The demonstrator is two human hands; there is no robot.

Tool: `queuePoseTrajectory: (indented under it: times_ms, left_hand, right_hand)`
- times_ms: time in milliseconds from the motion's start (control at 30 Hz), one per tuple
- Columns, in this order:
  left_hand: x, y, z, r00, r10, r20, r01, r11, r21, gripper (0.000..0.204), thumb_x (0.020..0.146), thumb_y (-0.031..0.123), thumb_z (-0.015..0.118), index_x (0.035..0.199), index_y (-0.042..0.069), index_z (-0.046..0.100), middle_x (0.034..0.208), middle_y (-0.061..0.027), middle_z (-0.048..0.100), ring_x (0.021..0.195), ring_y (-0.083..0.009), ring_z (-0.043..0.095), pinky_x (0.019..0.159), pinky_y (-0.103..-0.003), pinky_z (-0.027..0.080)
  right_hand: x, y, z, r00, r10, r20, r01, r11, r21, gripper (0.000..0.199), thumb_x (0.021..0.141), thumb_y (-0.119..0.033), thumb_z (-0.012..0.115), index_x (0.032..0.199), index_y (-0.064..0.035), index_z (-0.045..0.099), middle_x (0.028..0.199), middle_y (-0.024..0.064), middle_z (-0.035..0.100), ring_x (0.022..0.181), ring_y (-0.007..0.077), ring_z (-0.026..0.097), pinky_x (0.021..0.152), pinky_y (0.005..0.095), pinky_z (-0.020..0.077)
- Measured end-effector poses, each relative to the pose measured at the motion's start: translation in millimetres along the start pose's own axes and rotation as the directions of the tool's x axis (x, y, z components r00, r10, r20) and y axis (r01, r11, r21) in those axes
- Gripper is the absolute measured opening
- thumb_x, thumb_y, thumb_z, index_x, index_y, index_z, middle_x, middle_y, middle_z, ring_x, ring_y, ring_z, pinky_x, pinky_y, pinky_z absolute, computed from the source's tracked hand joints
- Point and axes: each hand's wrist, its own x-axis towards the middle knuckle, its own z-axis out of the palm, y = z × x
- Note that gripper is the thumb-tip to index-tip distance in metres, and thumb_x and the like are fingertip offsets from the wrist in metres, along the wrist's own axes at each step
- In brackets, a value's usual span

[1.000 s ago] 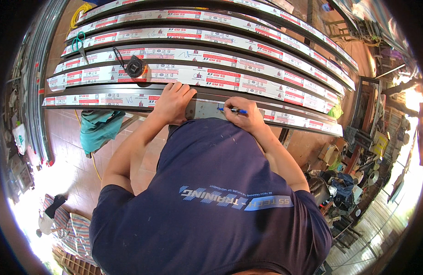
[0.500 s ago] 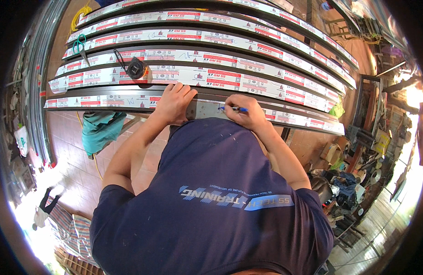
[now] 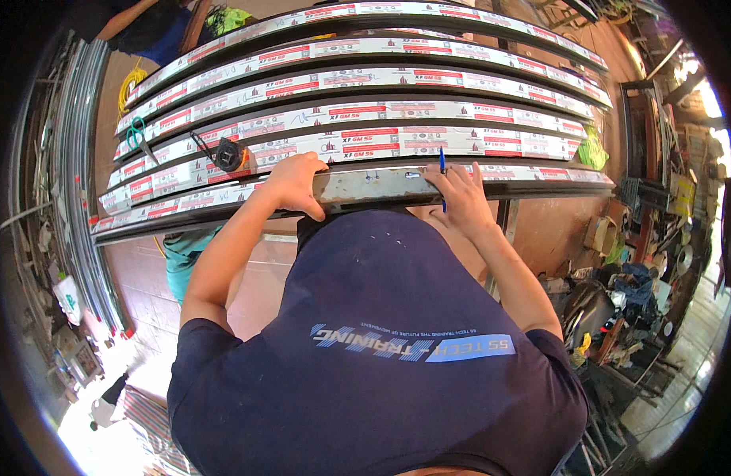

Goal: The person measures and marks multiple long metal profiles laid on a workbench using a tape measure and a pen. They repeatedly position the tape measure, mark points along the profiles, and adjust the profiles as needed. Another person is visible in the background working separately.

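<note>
the right hand [image 3: 458, 194] pinches a blue pen [image 3: 442, 161] that stands crosswise, its middle hidden by the fingers, at the right end of a grey metal plate [image 3: 365, 189]. the left hand [image 3: 296, 186] spans the plate's left end, thumb and fingertips wide apart and its palm out of sight; i cannot tell whether it grips. the plate lies along the nearest of several film-wrapped bars [image 3: 453, 141], covering part of it; the small marks on its face are too fine to make out. beyond the left hand, a black tape measure [image 3: 230, 155] rests on the bars, then green-handled scissors [image 3: 136, 136]. a teal cloth [image 3: 183, 266] is partly hidden below the bars, and at upper left another person's arm [image 3: 128, 17] is cut off.
</note>
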Motion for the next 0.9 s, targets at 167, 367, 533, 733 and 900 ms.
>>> queuePoseTrajectory:
  times_ms: [167,367,533,733,900]
  left_hand:
    - [-1,-10,-16,0.959,0.014,0.284,0.068,0.959,-0.276,0.089,0.056,0.035,0.106,0.135,0.001,0.085,0.125,-0.0158,0.081,0.114,-0.0321,0.078,0.100,-0.041,0.061]
    - [3,-17,-19,0.842,0.015,0.539,0.249,0.876,-0.414,0.079,0.071,0.021,0.105,0.145,0.001,0.084,0.117,-0.0087,0.090,0.102,-0.0164,0.080,0.096,-0.033,0.061]
    - [-14,-18,-18,0.913,-0.015,0.407,0.256,0.799,-0.544,0.076,0.073,0.028,0.105,0.142,0.004,0.086,0.123,-0.0115,0.090,0.109,-0.0193,0.082,0.104,-0.033,0.059]
    - [-18,-18,-17,0.931,-0.033,0.363,0.238,0.810,-0.536,0.076,0.073,0.030,0.105,0.142,0.005,0.087,0.123,-0.0123,0.090,0.109,-0.0183,0.081,0.103,-0.032,0.059]
    - [-23,-16,-19,0.947,-0.061,0.316,0.226,0.825,-0.518,0.080,0.071,0.034,0.107,0.142,0.006,0.087,0.122,-0.0143,0.090,0.108,-0.0188,0.082,0.101,-0.033,0.060]
  right_hand:
    - [-2,23,2,0.998,-0.021,-0.067,0.025,0.997,0.071,0.063,0.087,-0.007,0.090,0.144,-0.0167,0.065,0.124,0.0096,0.076,0.129,0.0364,0.072,0.115,0.0613,0.0542]
    - [12,37,-12,0.983,-0.158,-0.089,0.176,0.952,0.250,0.055,0.079,-0.004,0.092,0.129,-0.0133,0.070,0.107,0.0131,0.079,0.106,0.0412,0.077,0.091,0.0531,0.0613]
    - [17,40,-15,0.991,-0.129,-0.020,0.129,0.946,0.296,0.056,0.076,-0.005,0.092,0.127,-0.0121,0.070,0.108,0.0131,0.080,0.105,0.0414,0.078,0.091,0.0526,0.0615]
    - [20,43,-13,0.983,-0.171,-0.061,0.182,0.937,0.298,0.058,0.075,-0.007,0.092,0.128,-0.0127,0.070,0.108,0.0125,0.080,0.106,0.0412,0.078,0.090,0.0521,0.0610]
    - [19,41,-14,0.995,-0.104,-0.008,0.102,0.950,0.294,0.060,0.071,-0.003,0.085,0.129,-0.0118,0.072,0.118,0.0130,0.082,0.113,0.0420,0.078,0.102,0.0522,0.0616]
